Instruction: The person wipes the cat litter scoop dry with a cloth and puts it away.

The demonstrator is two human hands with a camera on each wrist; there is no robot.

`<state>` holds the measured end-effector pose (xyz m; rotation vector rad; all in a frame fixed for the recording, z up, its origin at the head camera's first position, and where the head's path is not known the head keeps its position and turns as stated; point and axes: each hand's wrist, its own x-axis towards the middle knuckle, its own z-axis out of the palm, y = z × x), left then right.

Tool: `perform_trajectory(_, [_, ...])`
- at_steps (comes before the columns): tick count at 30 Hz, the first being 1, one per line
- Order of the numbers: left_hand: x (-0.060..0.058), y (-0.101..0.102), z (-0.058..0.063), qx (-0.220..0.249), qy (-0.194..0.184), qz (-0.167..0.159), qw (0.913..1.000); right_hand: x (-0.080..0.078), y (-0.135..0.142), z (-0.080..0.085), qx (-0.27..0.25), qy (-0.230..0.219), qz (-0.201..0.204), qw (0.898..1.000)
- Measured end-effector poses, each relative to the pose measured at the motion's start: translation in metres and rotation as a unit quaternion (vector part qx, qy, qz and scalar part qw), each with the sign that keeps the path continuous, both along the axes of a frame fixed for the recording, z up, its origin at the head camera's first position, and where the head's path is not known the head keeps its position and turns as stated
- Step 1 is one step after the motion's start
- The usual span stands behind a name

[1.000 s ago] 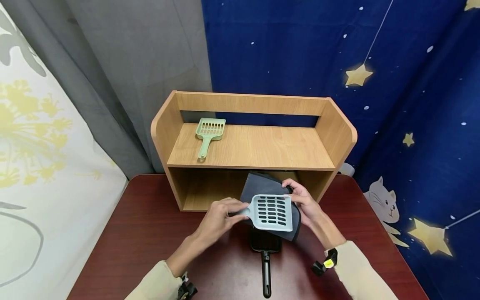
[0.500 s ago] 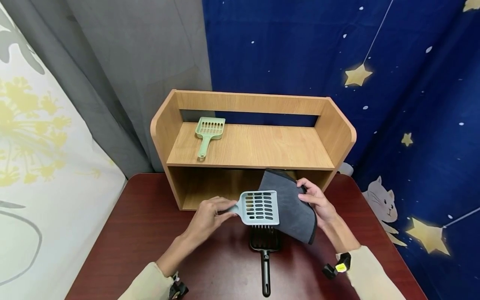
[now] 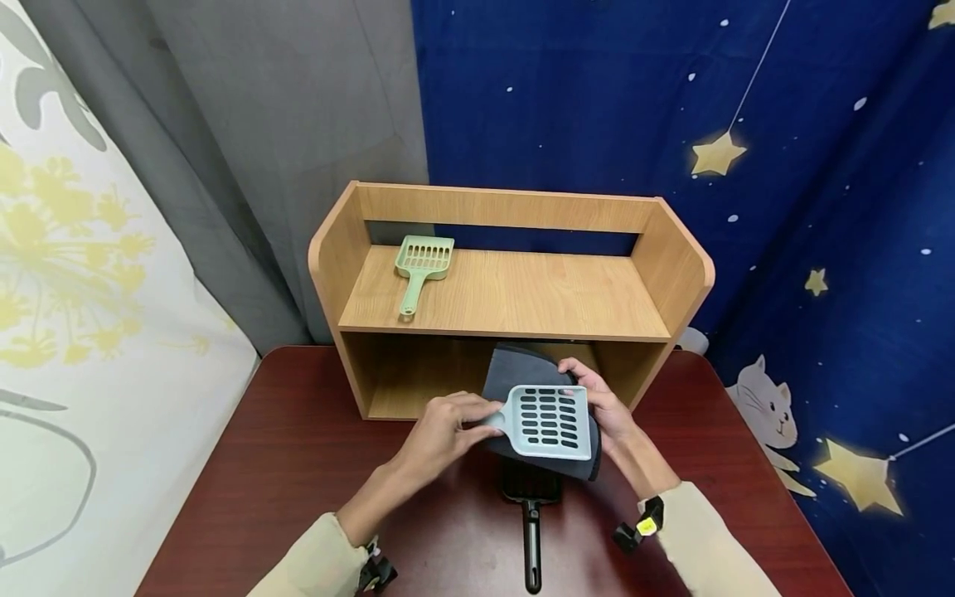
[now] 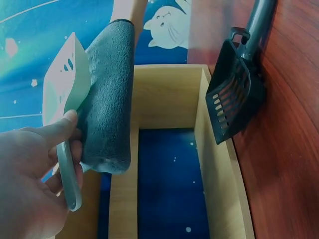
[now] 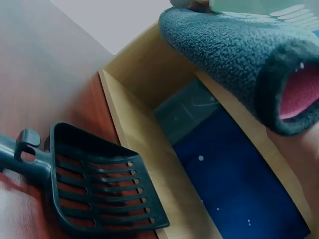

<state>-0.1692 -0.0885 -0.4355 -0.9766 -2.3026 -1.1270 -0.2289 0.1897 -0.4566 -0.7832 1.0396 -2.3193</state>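
Note:
My left hand (image 3: 448,427) pinches the handle of a pale blue-grey slotted litter scoop (image 3: 550,421), held in front of the shelf. Behind the scoop's head, a folded dark grey cloth (image 3: 515,369) is gripped at its right edge by my right hand (image 3: 604,410). In the left wrist view the scoop (image 4: 60,94) lies against the fuzzy cloth (image 4: 108,104). Pink shows inside the cloth's fold in the right wrist view. A black slotted litter scoop (image 3: 531,491) lies on the table below both hands, handle toward me, its far end hidden by the cloth.
A wooden two-tier shelf (image 3: 515,290) stands at the back of the dark red table (image 3: 298,481). A green litter scoop (image 3: 422,261) lies on its upper level, at left. Grey and blue star-patterned curtains hang behind.
The cloth moved right, away from the scoop, then came back behind it. The pale scoop shifted left and then right again. The black and green scoops stay in place.

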Motion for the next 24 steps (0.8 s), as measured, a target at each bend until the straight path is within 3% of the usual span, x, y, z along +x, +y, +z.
perform_trajectory(6, [-0.001,-0.004,0.002,0.003,-0.013,0.0,0.9999,0.003,0.005,0.003,-0.016,-0.007,-0.008,1.0])
perform_trajectory(18, [-0.003,-0.025,-0.011,-0.022,-0.054,0.059,0.9966,0.023,0.039,0.024,-0.023,0.018,-0.021,0.999])
perform_trajectory(24, [-0.004,-0.03,-0.014,-0.05,-0.039,0.08,0.9947,0.027,0.05,0.031,0.041,0.047,-0.064,0.996])
